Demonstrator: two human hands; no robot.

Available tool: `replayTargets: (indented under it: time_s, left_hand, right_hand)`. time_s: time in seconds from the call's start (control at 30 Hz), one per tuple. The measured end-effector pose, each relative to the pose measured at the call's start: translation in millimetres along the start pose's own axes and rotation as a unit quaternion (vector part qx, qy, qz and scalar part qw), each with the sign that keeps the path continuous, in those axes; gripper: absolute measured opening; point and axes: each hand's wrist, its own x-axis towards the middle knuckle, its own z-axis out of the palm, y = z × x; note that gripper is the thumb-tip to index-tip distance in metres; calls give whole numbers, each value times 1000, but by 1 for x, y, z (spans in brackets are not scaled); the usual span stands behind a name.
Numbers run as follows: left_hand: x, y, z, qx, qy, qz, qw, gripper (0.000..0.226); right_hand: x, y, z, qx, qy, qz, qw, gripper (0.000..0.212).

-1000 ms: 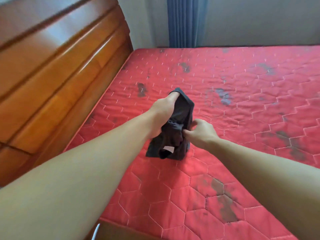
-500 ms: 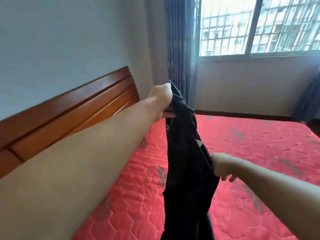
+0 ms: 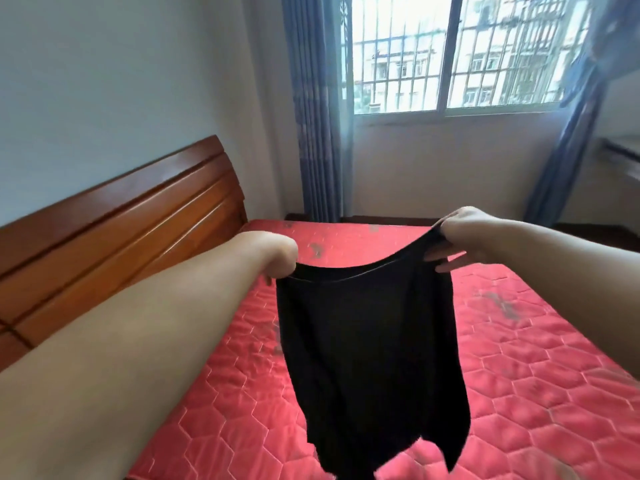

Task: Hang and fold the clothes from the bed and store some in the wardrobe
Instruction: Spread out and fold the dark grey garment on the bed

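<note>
A black garment (image 3: 370,358) hangs spread out in the air above the red quilted mattress (image 3: 519,386). My left hand (image 3: 280,258) grips its top edge at the left corner. My right hand (image 3: 457,233) pinches the top edge at the right corner, with some fingers showing below the hem. The cloth's upper edge sags between the two hands, and its lower end hangs down to the bottom of the view.
A wooden headboard (image 3: 114,233) runs along the left side of the bed. Blue curtains (image 3: 318,133) flank a barred window (image 3: 457,53) on the far wall. A pale wall stands behind the headboard.
The garment was lifted off the mattress. My right hand moved up and to the right, spreading the cloth wide between both hands. The view has tilted up toward the window.
</note>
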Motion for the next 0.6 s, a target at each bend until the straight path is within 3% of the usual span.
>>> replayTargets:
  time_s: [0.13,0.27,0.37,0.47,0.53,0.6]
  left_hand:
    - [9,16,13,-38,-81,79,993,66]
    - [24,55,29,-73,-153,124,978,59]
    - [35,86,36,-217,-201,205,933,50]
    - [42,119,43,-388,-122,262,875,34]
    - [46,135,47,-424,-58,277,860,23]
    - [53,138,49,-435,-31,278,856,25]
  right_hand:
    - [-10,-10,-9,150,13,-7,989,27]
    - [-17,-18,2,187,42,-19,981,32]
    - [-15,-21,13,185,55,-28,981,33]
    - [-10,-20,17,194,70,-19,978,31]
    - [-7,-17,11,204,77,-9,976,29]
    - [-4,-12,1,189,94,-3,978,28]
